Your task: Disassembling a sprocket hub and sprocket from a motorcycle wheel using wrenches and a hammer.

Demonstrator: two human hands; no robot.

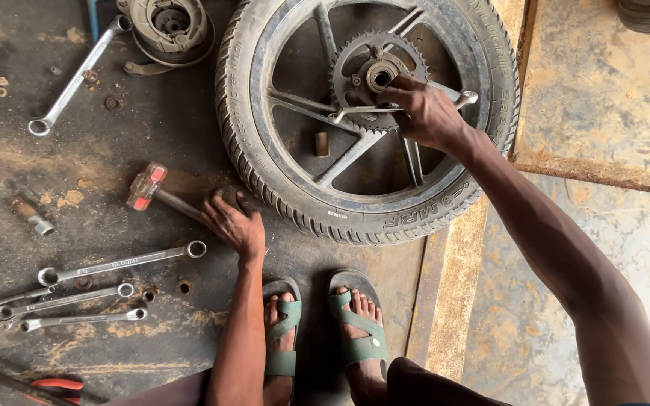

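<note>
A wheel (366,120) lies flat on the floor (152,143), its sprocket (355,64) up, where the right hand (424,113) grips a spanner (355,111) at the hub, while the left hand (233,224) closes on a hammer (156,192) handle beside the tyre.

A repair workshop: spanners (118,265), a hammer (148,188) and a motorcycle wheel (362,120) on grimy floor (114,143).

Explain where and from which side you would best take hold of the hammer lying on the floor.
Grip the hammer by its handle, at the end away from the red-marked head. The handle runs toward the tyre, so come from above on that side, where the left hand already rests on its end. The heavy head offers a poor hold.
</note>
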